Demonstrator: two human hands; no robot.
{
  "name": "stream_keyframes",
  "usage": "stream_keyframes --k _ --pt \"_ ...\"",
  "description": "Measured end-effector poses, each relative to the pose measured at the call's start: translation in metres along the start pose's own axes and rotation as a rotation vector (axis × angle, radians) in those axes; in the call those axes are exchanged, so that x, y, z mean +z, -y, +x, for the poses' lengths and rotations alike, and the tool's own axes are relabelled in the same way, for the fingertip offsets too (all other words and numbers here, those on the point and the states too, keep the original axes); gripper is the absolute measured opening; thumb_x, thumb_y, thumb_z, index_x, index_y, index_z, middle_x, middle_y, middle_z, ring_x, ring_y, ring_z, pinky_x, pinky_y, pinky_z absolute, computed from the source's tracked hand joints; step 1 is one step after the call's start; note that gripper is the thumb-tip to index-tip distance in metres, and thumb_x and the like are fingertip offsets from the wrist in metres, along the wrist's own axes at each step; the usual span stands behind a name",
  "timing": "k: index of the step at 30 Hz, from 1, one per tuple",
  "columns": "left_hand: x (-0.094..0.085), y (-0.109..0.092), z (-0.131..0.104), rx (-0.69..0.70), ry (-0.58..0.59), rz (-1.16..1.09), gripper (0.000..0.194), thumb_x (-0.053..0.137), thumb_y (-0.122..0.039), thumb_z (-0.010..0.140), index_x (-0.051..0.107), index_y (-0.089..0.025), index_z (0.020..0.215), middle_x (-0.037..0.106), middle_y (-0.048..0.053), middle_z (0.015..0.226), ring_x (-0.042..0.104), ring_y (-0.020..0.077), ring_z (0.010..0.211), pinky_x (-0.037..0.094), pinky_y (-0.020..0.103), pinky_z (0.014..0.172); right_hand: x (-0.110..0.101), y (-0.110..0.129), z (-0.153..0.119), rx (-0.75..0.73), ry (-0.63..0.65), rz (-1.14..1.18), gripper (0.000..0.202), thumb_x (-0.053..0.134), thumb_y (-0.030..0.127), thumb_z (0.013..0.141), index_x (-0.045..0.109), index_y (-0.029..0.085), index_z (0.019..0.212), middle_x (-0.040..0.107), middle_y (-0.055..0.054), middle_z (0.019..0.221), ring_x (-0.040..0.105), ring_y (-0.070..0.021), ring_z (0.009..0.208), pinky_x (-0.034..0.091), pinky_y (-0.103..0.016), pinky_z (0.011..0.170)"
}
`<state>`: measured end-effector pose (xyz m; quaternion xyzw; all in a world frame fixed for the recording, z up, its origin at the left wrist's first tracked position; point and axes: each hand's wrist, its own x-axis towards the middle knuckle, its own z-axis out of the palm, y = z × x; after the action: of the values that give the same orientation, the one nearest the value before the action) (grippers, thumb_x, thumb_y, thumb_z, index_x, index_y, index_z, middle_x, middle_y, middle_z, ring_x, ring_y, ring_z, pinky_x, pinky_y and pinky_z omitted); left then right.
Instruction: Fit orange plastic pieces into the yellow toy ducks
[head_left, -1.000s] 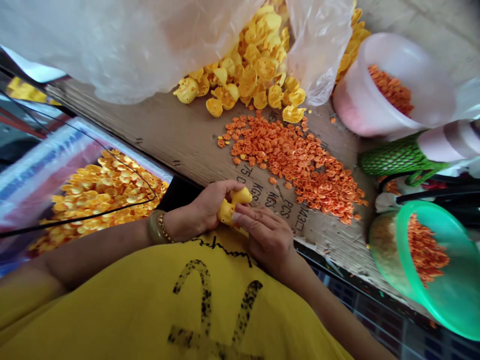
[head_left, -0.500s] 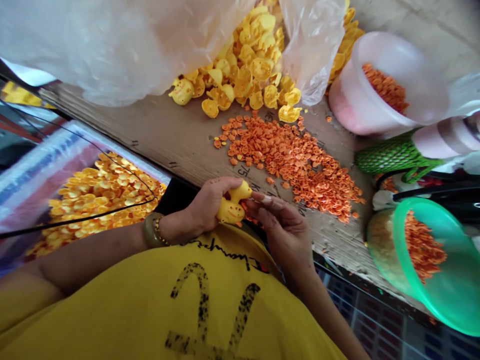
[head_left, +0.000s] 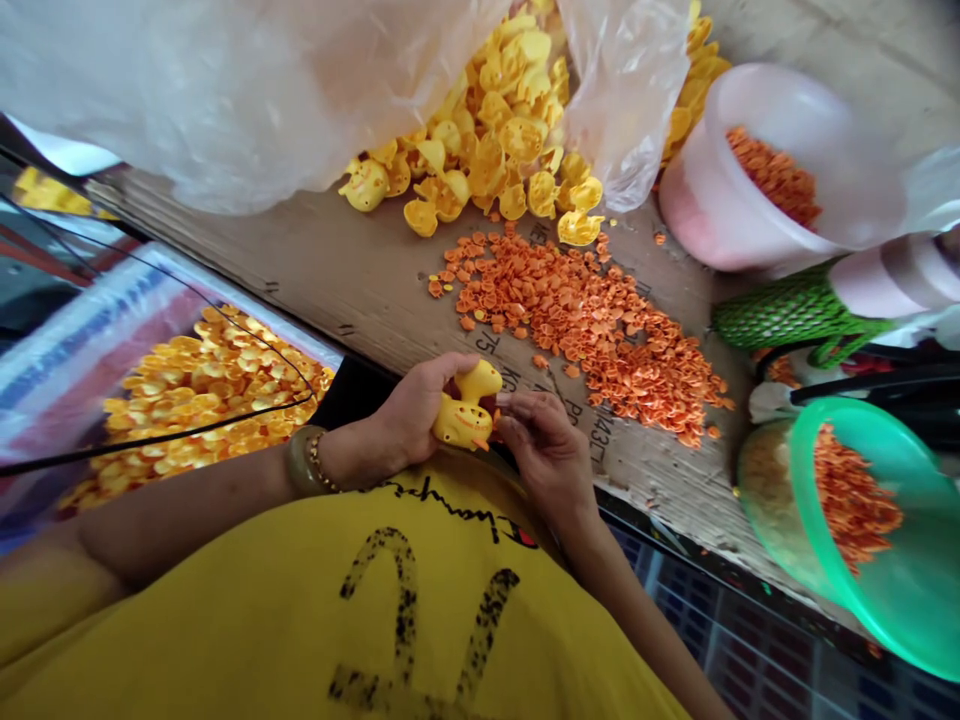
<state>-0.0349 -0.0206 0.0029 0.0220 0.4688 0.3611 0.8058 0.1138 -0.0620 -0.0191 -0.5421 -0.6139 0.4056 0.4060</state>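
A yellow plastic toy duck shell rests in my left hand, whose thumb and fingers are closed around it. The shell has small holes and a second rounded yellow part at its top. My right hand is at the shell's right side, thumb and fingers pinched together. Whatever is between those fingertips is too small to make out. A bit of orange shows at the shell's lower right edge. Just beyond my hands, a heap of small orange plastic pieces lies on the cardboard-covered table.
Yellow shells spill from a clear plastic bag at the back. On the right stand a whitish tub and a green tub, both with orange pieces, and a green-netted bottle. A lined bin holds yellow parts at left.
My right hand has drawn slightly left and its fingers have curled in more at the shell's edge. The left hand still holds the shell, which is turned a little.
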Motion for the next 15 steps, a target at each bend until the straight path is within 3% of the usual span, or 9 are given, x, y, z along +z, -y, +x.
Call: stream_keyframes --k 4,7,11,15 --pt "0.000 -0.002 0.000 -0.004 0.003 -0.025 0.021 0.053 -0.025 0.080 0.055 -0.015 0.061 0.055 0.000 0.055 0.053 0.0100 0.046 0.044 0.022 0.046 -0.003 0.006 0.000 -0.084 0.001 -0.069 0.014 0.060 0.019 0.083 0.071 0.022 0.091 0.061 -0.006 0.091 0.057 -0.0167 0.089 0.052 -0.031 0.075" --pt "0.000 -0.002 -0.001 -0.042 0.051 0.014 0.023 0.051 -0.028 0.080 0.058 -0.013 0.064 0.059 0.004 0.060 0.057 0.0126 0.050 0.047 0.024 0.049 -0.004 0.012 0.002 0.016 -0.027 0.032 0.002 0.065 0.021 0.079 0.067 0.021 0.080 0.063 -0.003 0.082 0.060 -0.0163 0.084 0.053 -0.030 0.073" --pt "-0.002 0.001 0.000 0.011 0.071 0.066 0.019 0.054 -0.029 0.077 0.058 -0.014 0.066 0.060 0.004 0.063 0.056 0.0119 0.051 0.046 0.023 0.050 -0.003 0.019 0.004 0.218 -0.028 0.219 0.007 0.065 0.026 0.079 0.062 0.020 0.079 0.066 -0.001 0.077 0.063 -0.0139 0.070 0.053 -0.028 0.066" --pt "-0.004 0.004 0.002 0.096 0.049 0.106 0.015 0.056 -0.028 0.074 0.056 -0.016 0.065 0.055 0.001 0.063 0.053 0.0106 0.051 0.044 0.022 0.048 -0.001 0.021 0.007 0.153 0.061 0.084 0.006 0.062 0.024 0.080 0.061 0.019 0.077 0.066 -0.002 0.075 0.061 -0.0129 0.066 0.050 -0.026 0.062"
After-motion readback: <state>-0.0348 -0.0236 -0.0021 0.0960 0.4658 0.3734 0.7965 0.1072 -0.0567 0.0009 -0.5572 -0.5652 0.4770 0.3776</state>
